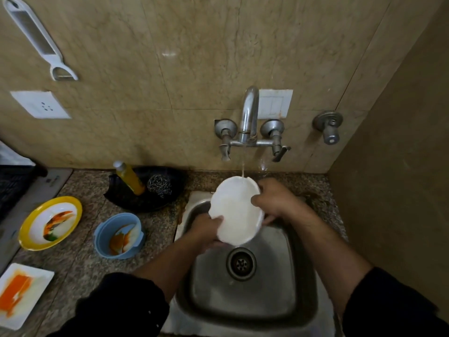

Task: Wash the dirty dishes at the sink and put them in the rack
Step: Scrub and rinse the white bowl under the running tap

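A white plate [235, 212] is tilted over the steel sink [245, 288], and water from the tap [249, 115] runs onto its upper rim. My left hand [206, 229] grips the plate's lower left edge, thumb on the face. My right hand [274, 203] holds the right edge, fingers curled over the rim. On the counter to the left wait a yellow-rimmed plate [49, 223], a blue bowl [119, 235] and a white square plate [20, 294], all smeared orange.
A black tray [155, 200] behind the sink holds a yellow soap bottle [130, 177] and a steel scrubber [159, 186]. A dark rack edge [12, 186] shows at the far left. A side wall [393, 190] closes in on the right.
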